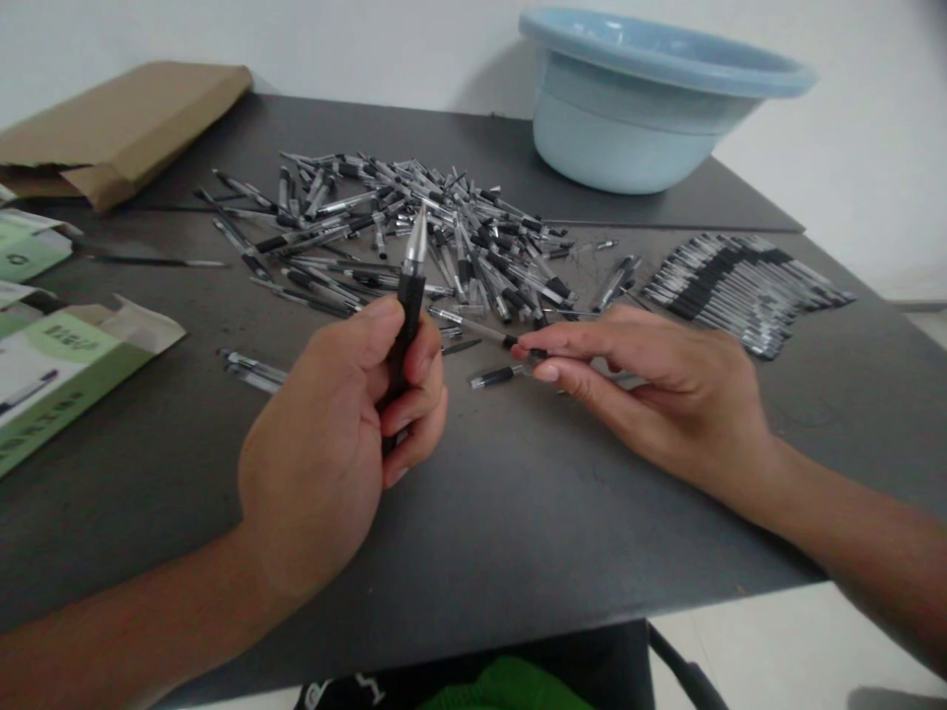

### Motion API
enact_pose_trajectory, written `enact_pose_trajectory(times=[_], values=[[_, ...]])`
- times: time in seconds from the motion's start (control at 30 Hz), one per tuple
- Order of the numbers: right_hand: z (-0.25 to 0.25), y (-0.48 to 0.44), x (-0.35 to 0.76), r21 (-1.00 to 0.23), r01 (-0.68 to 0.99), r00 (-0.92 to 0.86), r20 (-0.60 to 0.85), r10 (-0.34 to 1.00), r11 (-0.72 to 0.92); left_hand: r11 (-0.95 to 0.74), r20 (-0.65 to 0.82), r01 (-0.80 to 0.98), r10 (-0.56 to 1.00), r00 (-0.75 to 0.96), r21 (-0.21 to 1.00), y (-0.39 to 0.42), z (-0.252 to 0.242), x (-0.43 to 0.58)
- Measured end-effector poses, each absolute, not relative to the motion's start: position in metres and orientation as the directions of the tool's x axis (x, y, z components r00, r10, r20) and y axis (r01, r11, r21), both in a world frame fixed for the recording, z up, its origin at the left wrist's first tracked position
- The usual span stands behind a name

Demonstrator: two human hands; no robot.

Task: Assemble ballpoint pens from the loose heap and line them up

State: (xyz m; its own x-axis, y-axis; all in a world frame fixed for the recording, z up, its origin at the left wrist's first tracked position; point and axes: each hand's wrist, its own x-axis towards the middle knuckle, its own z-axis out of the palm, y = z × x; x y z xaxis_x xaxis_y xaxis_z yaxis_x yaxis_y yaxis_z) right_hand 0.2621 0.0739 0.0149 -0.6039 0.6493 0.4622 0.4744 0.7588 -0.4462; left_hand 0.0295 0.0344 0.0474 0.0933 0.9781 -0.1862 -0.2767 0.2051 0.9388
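Black and clear plastic pens cover the dark table (518, 513) in the head view. The left hand (332, 463) is closed around one pen (408, 286), which stands upright above the fingers (414, 394), its silver tip pointing up and away from the person. The right hand (666, 394) lies low on the table, the thumb and forefinger (562, 345) pinched on a second pen (503, 375) that lies flat, just left of the fingertips. Behind both hands is the loose pile (429, 237), and beyond the right knuckles a neat row (740, 281) of pens lies side by side. A blue basin (643, 108) stands far behind the row. Green boxes (59, 365) and a brown envelope (118, 128) are well to the left of the left hand.

The step in hand seems to be picking pens up, one already held and another being taken. The next move probably calls for a firm pinch and a clean lift of the flat pen, without pushing its neighbours.
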Motion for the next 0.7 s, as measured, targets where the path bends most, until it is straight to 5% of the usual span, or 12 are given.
enact_pose_trajectory(times=[0.33,0.47,0.6,0.7], values=[[0.027,0.059,0.26,-0.609,0.477,-0.487,0.417,0.768,0.633,0.191,-0.175,-0.273,0.981,0.083,0.943,0.034,0.052,0.031],[0.025,0.061,0.261,-0.518,0.395,-0.683,0.388,0.619,0.759,0.172,-0.159,-0.26,0.985,0.072,0.95,0.034,0.053,0.031],[0.025,0.062,0.262,-0.459,0.476,-0.601,0.453,0.658,0.75,0.197,-0.187,-0.258,0.98,0.062,0.946,0.036,0.054,0.032],[0.023,0.062,0.263,-0.416,0.414,-0.703,0.419,0.575,0.81,0.231,-0.22,-0.258,0.973,0.071,0.938,0.037,0.056,0.033]])
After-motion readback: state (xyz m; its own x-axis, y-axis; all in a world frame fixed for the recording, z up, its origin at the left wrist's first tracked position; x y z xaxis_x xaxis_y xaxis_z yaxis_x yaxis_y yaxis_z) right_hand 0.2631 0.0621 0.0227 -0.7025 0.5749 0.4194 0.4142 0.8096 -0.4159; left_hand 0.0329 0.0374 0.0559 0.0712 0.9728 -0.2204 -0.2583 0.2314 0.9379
